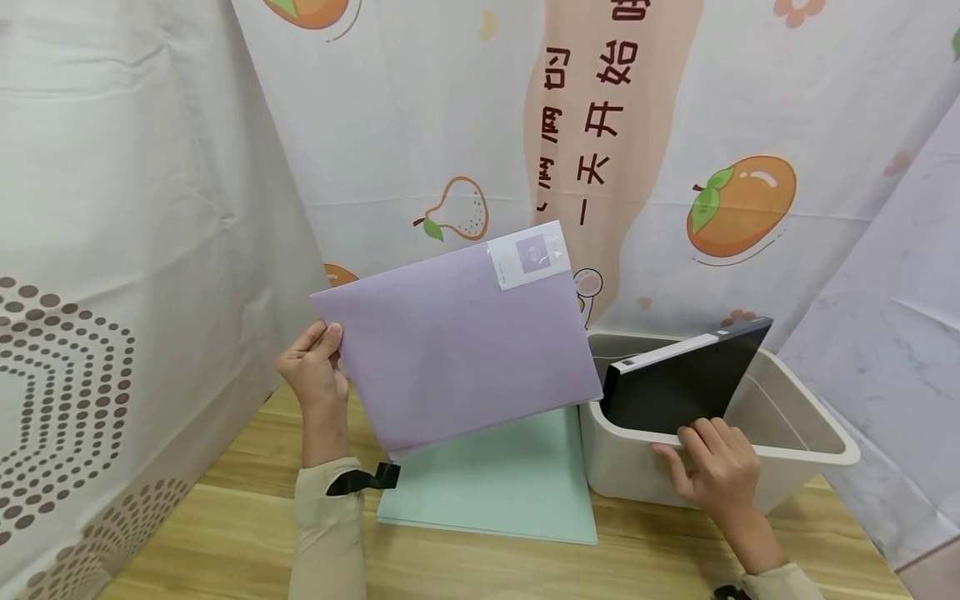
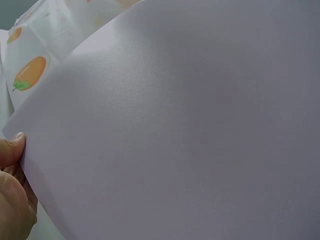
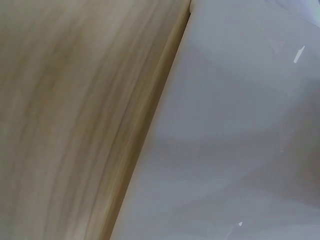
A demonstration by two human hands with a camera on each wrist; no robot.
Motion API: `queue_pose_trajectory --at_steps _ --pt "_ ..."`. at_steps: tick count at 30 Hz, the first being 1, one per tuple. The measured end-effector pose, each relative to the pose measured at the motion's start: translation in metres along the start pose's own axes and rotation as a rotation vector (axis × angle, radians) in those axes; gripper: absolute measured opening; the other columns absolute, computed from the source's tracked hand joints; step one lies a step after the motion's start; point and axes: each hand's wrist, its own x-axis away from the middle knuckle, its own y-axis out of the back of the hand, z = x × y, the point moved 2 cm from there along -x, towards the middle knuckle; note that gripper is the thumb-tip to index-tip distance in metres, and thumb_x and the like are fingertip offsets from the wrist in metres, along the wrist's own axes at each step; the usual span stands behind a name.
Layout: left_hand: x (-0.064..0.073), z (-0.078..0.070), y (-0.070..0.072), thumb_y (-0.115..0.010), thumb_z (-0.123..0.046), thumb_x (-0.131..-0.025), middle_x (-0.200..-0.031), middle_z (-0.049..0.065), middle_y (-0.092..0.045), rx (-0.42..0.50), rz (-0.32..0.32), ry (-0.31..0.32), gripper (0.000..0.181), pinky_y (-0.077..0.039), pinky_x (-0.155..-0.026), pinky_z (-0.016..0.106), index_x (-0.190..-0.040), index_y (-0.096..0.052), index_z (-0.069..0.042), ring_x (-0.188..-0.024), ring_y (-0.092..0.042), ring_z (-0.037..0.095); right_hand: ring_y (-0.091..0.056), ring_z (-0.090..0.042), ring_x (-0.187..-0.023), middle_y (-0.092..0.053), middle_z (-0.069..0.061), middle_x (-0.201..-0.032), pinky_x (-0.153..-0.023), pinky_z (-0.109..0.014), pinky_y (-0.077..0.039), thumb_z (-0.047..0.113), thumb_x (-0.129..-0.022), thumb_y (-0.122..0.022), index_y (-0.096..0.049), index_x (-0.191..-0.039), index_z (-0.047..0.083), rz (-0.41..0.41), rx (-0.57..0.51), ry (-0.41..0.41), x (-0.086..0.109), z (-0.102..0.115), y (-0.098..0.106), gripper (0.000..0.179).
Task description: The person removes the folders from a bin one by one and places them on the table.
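Observation:
My left hand [image 1: 315, 367] pinches a purple file folder [image 1: 457, 358] near its upper left corner, thumb on the front. The folder is tilted, with a white label card [image 1: 528, 254] at its upper right. In the left wrist view the folder [image 2: 175, 120] fills most of the picture, the thumb at its edge. My right hand [image 1: 720, 467] grips the front rim of a white plastic bin [image 1: 637, 475], fingers over the edge. A black file folder [image 1: 675, 387] leans inside that bin. Below the purple folder, a mint green folder [image 1: 502, 492] lies flat on the table.
The wooden table [image 1: 225, 542] runs under everything. A curtain with printed fruit [image 1: 450, 108] hangs behind, and a dotted white cloth [image 1: 112, 208] hangs at the left. Marbled cloth [image 1: 892, 333] is on the right. The right wrist view has the bin's wall [image 3: 225, 125] beside the wood.

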Motion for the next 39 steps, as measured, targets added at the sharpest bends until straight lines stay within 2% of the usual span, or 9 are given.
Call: queue_pose_trajectory --at_steps 8,25,33,39 --pt "-0.0008 0.0010 0.0021 -0.072 0.021 -0.079 -0.061 0.006 -0.071 0.019 -0.004 0.016 0.018 -0.046 -0.044 0.017 -0.078 -0.079 0.004 -0.047 -0.057 0.009 -0.030 -0.028 -0.045 -0.044 -0.013 -0.055 -0.041 -0.037 -0.016 0.051 -0.100 -0.060 -0.049 -0.058 0.000 -0.013 0.002 -0.002 -0.0004 -0.0002 -0.0012 0.066" --pt "-0.0005 0.0023 0.0020 -0.074 0.019 -0.079 -0.060 0.006 -0.070 0.022 0.018 0.012 0.013 -0.043 -0.043 0.017 -0.078 -0.079 0.007 -0.045 -0.053 0.010 -0.031 -0.028 -0.045 -0.043 -0.013 -0.055 -0.042 -0.037 -0.017 0.052 -0.100 -0.058 -0.048 -0.059 0.000 -0.003 0.017 -0.008 0.0018 0.0006 0.0000 0.067" --pt "-0.0007 0.0046 0.0030 -0.074 0.019 -0.080 -0.058 0.005 -0.068 0.011 0.006 0.029 0.016 -0.040 -0.042 0.017 -0.076 -0.079 0.005 -0.044 -0.051 0.009 -0.031 -0.028 -0.045 -0.044 -0.013 -0.056 -0.042 -0.038 -0.017 0.052 -0.100 -0.058 -0.048 -0.059 0.000 -0.001 0.023 -0.012 0.0027 0.0011 -0.0003 0.067" --pt "-0.0008 0.0074 0.0026 -0.074 0.017 -0.081 -0.059 0.004 -0.068 0.003 0.015 0.036 0.016 -0.043 -0.044 0.018 -0.077 -0.080 0.003 -0.046 -0.052 0.010 -0.032 -0.029 -0.045 -0.044 -0.013 -0.056 -0.042 -0.039 -0.018 0.052 -0.100 -0.058 -0.048 -0.059 0.000 -0.011 0.026 -0.017 0.0021 0.0010 -0.0003 0.067"
